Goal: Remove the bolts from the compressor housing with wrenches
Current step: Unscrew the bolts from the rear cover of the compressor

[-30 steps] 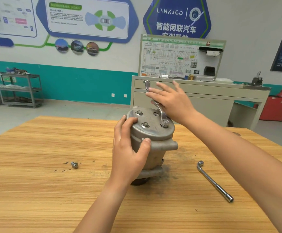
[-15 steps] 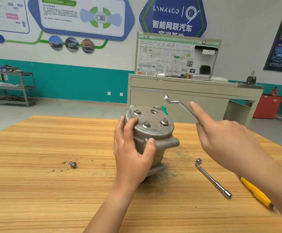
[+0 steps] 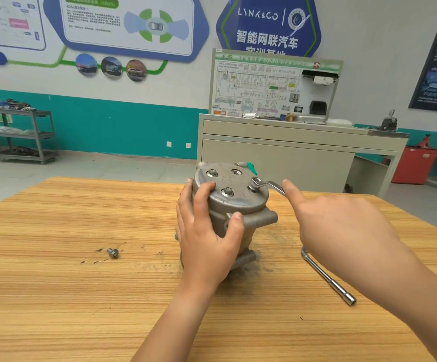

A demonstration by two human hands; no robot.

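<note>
1. The wooden table [image 3: 55, 296] fills the near field, with both forearms reaching in from 6 o'clock.
2. The left hand [image 3: 207, 239] grips the compressor housing [image 3: 241, 202] on its 8 o'clock side: fingers curl over the lid rim and the thumb presses the front wall.
3. The right hand [image 3: 342, 231] holds the handle of the offset wrench [image 3: 267, 184]. Its index finger [image 3: 293, 194] is stretched along the handle, and the other fingers are hidden behind the back of the hand.
4. An L-shaped socket wrench [image 3: 327, 278] lies flat on the table at 4 o'clock from the housing, partly under the right hand.
5. A loose bolt [image 3: 113, 252] lies on the table at 9 o'clock from the housing, well apart, among dark specks.
6. The housing stands upright at the table's middle. On its lid, the wrench's ring end sits over the bolt at 3 o'clock [image 3: 254, 188]. Two more bolts sit at 6 o'clock [image 3: 227, 191] and 10 o'clock [image 3: 212, 173], and an open hole [image 3: 237, 173] lies near 1 o'clock.
7. Beyond the table, at 12 o'clock, a beige cabinet [image 3: 277, 158] carries a wiring-diagram board [image 3: 259, 87].
8. A metal shelf cart [image 3: 19, 134] stands at 10 o'clock against the teal-and-white wall.
</note>
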